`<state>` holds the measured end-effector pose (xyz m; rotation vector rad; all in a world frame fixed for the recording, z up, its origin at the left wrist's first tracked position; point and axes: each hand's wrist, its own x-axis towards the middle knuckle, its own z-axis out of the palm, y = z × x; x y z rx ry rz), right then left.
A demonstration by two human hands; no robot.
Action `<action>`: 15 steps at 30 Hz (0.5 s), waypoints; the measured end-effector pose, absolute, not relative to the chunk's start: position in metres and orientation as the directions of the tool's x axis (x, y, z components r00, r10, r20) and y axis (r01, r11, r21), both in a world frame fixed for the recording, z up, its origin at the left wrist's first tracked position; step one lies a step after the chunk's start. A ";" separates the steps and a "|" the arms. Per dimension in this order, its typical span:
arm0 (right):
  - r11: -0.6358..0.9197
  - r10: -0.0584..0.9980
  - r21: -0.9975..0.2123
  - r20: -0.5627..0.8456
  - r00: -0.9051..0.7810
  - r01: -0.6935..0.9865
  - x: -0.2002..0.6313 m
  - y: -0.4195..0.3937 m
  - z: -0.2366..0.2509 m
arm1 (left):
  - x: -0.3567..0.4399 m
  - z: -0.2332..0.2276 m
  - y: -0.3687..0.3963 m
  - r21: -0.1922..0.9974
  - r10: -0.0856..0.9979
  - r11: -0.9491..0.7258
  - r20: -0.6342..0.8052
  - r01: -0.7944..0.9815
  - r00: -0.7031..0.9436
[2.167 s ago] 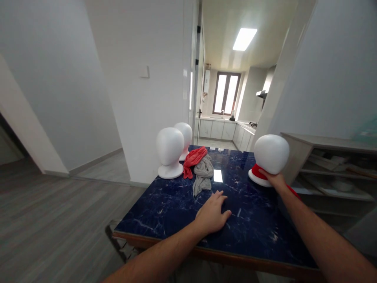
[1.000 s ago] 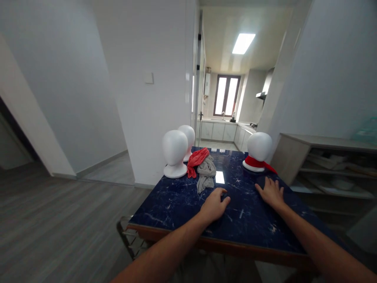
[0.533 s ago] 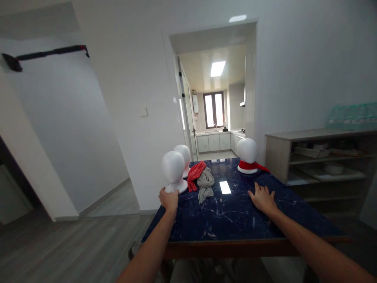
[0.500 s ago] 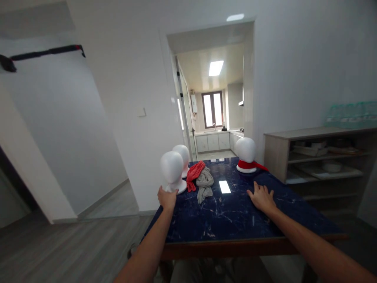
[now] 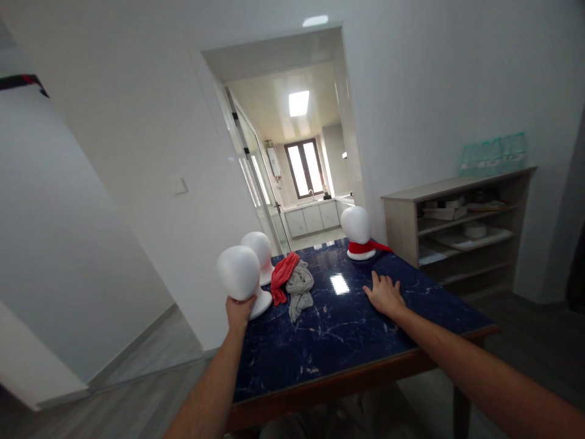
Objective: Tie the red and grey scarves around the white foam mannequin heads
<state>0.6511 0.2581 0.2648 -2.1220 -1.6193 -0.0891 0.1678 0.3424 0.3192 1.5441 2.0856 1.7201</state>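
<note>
Head view: the left hand [image 5: 238, 310] is closed around the neck of the nearest white mannequin head [image 5: 238, 274], which stands at the near left corner of the dark blue marbled bench [image 5: 347, 332]; its round base [image 5: 261, 303] shows just right of the fingers, and whether the base is lifted or resting cannot be told. The right hand [image 5: 384, 294] lies open and flat on the bench, palm down, fingers spread, holding nothing. A second white mannequin head [image 5: 259, 247] stands just behind the first; a red cloth [image 5: 282, 272] and a grey cloth [image 5: 299, 286] lie bunched together just to the right of both. A third mannequin head [image 5: 356, 225] with a red scarf [image 5: 365, 247] about its neck stands at the far edge, well apart from the hands. A wooden shelf unit [image 5: 457, 231] stands right of the bench.

Handling note, as a judgement: the head is top-heavy on a narrow neck, so the grip is best kept low and firm and the piece upright; its base should clear the neighbouring head and the cloths; the flat right hand steadies the body meanwhile.
</note>
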 end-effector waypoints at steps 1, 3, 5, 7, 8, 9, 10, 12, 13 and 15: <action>-0.201 0.896 -0.318 0.323 0.305 0.927 0.651 0.258 0.265 | 0.168 0.320 0.338 0.773 0.688 -0.142 0.526 0.618 -0.500; -0.210 0.895 -0.305 0.323 0.308 0.929 0.650 0.257 0.266 | 0.172 0.320 0.329 0.791 0.692 -0.210 0.535 0.575 -0.484; -0.216 0.897 -0.294 0.318 0.308 0.931 0.648 0.256 0.267 | 0.187 0.322 0.317 0.787 0.673 -0.291 0.572 0.544 -0.468; -0.222 0.899 -0.286 0.310 0.309 0.932 0.647 0.255 0.268 | 0.213 0.324 0.305 0.785 0.679 -0.397 0.600 0.476 -0.424; -0.224 0.900 -0.282 0.308 0.309 0.933 0.647 0.255 0.268 | 0.231 0.324 0.298 0.787 0.696 -0.440 0.603 0.432 -0.391; -0.226 0.900 -0.279 0.308 0.309 0.933 0.647 0.254 0.269 | 0.251 0.325 0.292 0.797 0.726 -0.470 0.593 0.379 -0.347; -0.227 0.900 -0.277 0.308 0.310 0.934 0.646 0.254 0.270 | 0.273 0.325 0.286 0.811 0.762 -0.484 0.575 0.329 -0.297; -0.227 0.899 -0.278 0.308 0.311 0.933 0.646 0.254 0.270 | 0.318 0.324 0.275 0.819 0.794 -0.520 0.568 0.242 -0.215; -0.228 0.898 -0.281 0.308 0.313 0.932 0.646 0.253 0.271 | 0.339 0.323 0.269 0.820 0.805 -0.532 0.567 0.210 -0.176; -0.229 0.897 -0.284 0.311 0.315 0.931 0.646 0.253 0.272 | 0.374 0.320 0.260 0.832 0.830 -0.519 0.545 0.196 -0.116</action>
